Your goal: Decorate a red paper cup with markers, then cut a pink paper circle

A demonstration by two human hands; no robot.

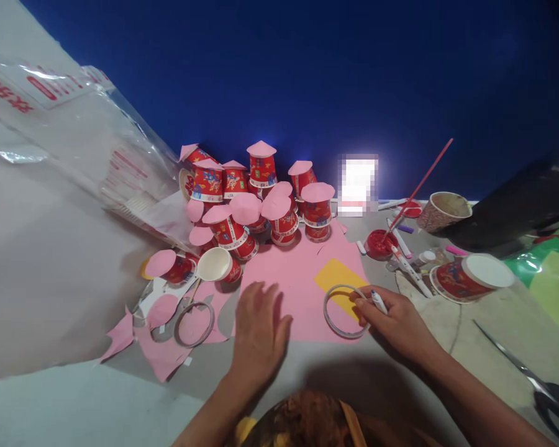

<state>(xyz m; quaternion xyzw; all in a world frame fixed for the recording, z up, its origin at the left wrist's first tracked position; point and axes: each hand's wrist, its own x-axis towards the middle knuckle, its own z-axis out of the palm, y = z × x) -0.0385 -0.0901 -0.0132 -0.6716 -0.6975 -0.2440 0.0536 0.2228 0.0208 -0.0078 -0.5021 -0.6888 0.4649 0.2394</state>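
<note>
My left hand (259, 332) lies with fingers stretched out on the left edge of a large pink paper sheet (289, 279). My right hand (395, 323) is closed around a white marker pen (379, 302) with a blue tip. Its fingertips also grip the right side of a thin grey ring (327, 310), above the pink sheet and partly over a yellow paper piece (338, 276). Another grey ring (177, 329) rests on pink scraps to the left of my left hand.
Red paper cups (263, 169) with pink paper tops are stacked behind the sheet. At right are a pot of red paint (379, 247) with a stick, another red cup (456, 279) and scissors (535, 382). A plastic bag (135, 167) of cups leans at left.
</note>
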